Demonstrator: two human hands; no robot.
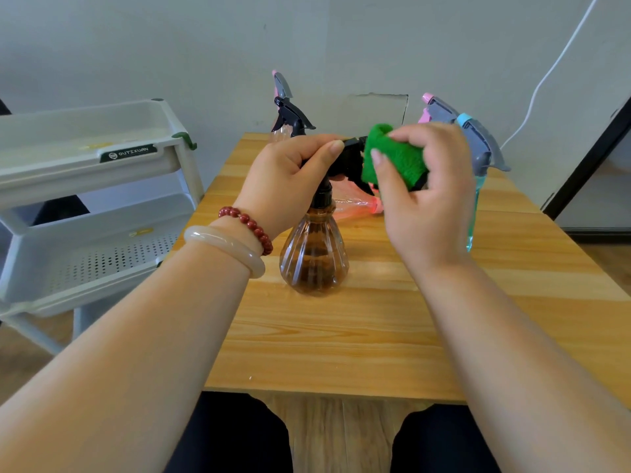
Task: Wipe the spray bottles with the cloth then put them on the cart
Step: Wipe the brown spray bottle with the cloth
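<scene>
Bright, even, soft light fills the room; the counter (pixel 358 336) shows a pale sheen across its middle and only a faint shadow under the brown spray bottle (pixel 314 257) on it. The wide lens bows the cart (pixel 85 158) left of the counter and tilts the dark door frame (pixel 580 165) right of it. Forearms (pixel 136 353) over the counter's near edge look oversized and slightly soft.

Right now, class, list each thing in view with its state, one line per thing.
Brown spray bottle: upright on the table, head gripped by left hand.
Green cloth: wrapped over its nozzle, held by right hand.
Pink bottle: lying on its side.
Teal bottle: upright.
Cart: no bottle on its visible shelves.
</scene>
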